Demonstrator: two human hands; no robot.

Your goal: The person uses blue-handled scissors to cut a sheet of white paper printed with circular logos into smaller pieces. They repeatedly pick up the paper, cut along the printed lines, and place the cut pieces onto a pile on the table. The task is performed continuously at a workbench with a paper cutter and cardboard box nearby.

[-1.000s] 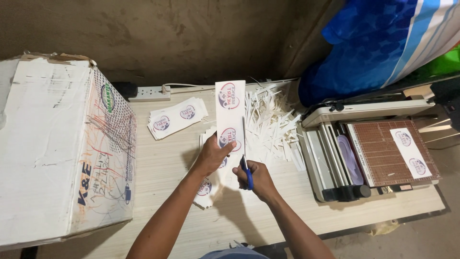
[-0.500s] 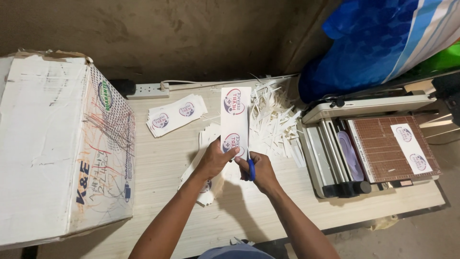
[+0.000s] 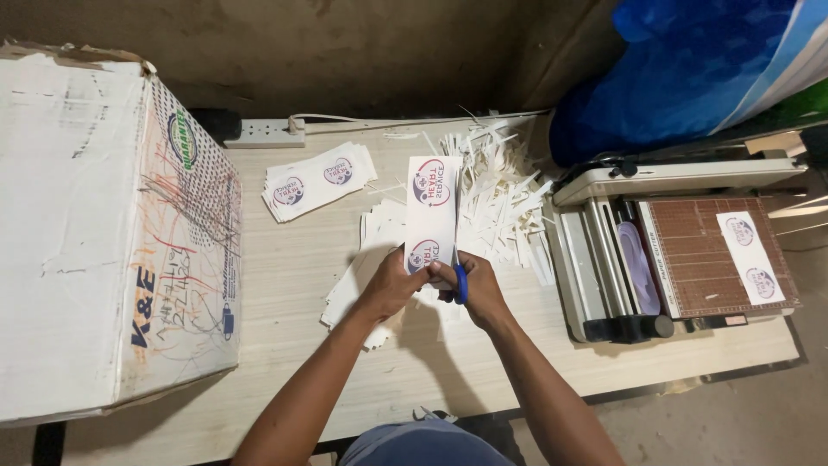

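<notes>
Worn cardboard box (image 3: pixel 112 233), power strip (image 3: pixel 266 132), paper offcuts (image 3: pixel 496 185) — paper trimmer (image 3: pixel 673 250), blue tarp (image 3: pixel 681 69)

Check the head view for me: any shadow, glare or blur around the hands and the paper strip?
Head view: sharp and evenly lit, no glare on the paper strip; left hand and right hand cast a soft shadow on the table below; the upper background is dim.

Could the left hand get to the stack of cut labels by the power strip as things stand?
Probably yes. The left hand holds the paper strip, but bare tabletop lies between it and the stack of cut labels, with nothing standing in the way. It would have to let go first.
</notes>
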